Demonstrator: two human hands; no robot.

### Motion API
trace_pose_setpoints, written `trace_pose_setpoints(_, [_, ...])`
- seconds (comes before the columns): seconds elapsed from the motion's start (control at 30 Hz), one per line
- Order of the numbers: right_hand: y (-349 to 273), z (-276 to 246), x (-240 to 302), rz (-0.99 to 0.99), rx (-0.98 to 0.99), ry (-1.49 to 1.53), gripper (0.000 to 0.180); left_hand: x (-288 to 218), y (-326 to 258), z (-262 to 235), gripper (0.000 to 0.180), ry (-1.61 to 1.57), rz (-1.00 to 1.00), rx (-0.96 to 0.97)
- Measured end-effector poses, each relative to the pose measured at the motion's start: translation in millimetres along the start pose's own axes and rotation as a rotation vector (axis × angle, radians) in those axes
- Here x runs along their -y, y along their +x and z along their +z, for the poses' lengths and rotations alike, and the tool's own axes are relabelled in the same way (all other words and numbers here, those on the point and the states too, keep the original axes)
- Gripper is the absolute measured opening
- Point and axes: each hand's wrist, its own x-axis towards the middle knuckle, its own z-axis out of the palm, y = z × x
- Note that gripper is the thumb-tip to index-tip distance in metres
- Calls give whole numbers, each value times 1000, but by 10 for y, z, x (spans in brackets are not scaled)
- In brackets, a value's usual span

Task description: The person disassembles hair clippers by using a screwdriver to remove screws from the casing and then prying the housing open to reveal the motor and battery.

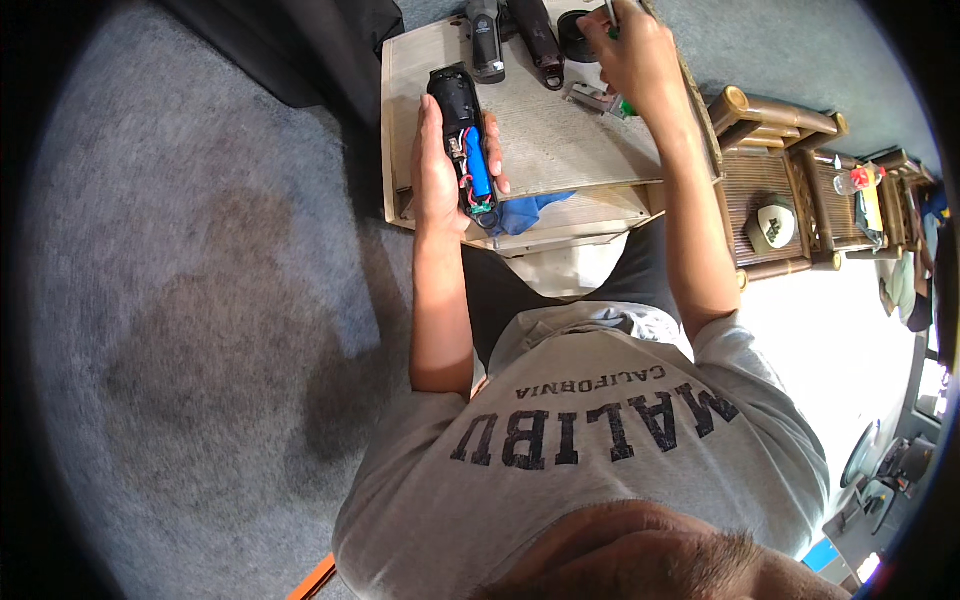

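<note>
My left hand [432, 165] is wrapped round a black hair clipper [455, 100] whose casing is open. Inside it show a blue battery [476, 160], red, white and black wires, and a small green circuit board [482, 208] at the lower end. My right hand [640, 60] is at the far right of the wooden table, fingers pinched beside a black round dish [574, 40]. Something thin and pale shows at those fingertips; its kind is unclear. Just below that hand lies a metal clipper blade [592, 97], with a green thing partly hidden by my wrist.
Two more clippers, one grey-black [486, 45] and one dark [538, 45], lie at the table's back. A blue cloth [530, 213] hangs below the front edge of the wooden table [560, 140]. Bamboo furniture [765, 180] bearing a cap [775, 227] stands to the right.
</note>
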Motion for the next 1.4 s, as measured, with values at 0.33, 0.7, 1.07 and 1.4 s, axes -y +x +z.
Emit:
trace_pose_setpoints(0.33, [-346,106,329,-8,58,232,26,7,-21,-20,45,5,-17,30])
trace_pose_setpoints(0.7, [-775,292,476,-56,336,683,58,-1,-61,38,45,17,64,151])
trace_pose_setpoints(1.07, [-864,274,441,64,446,723,64,-24,-62,57,46,165,126,190])
trace_pose_setpoints(1.4, [-892,292,459,88,293,776,61,-36,-61,53,46,146,87,151])
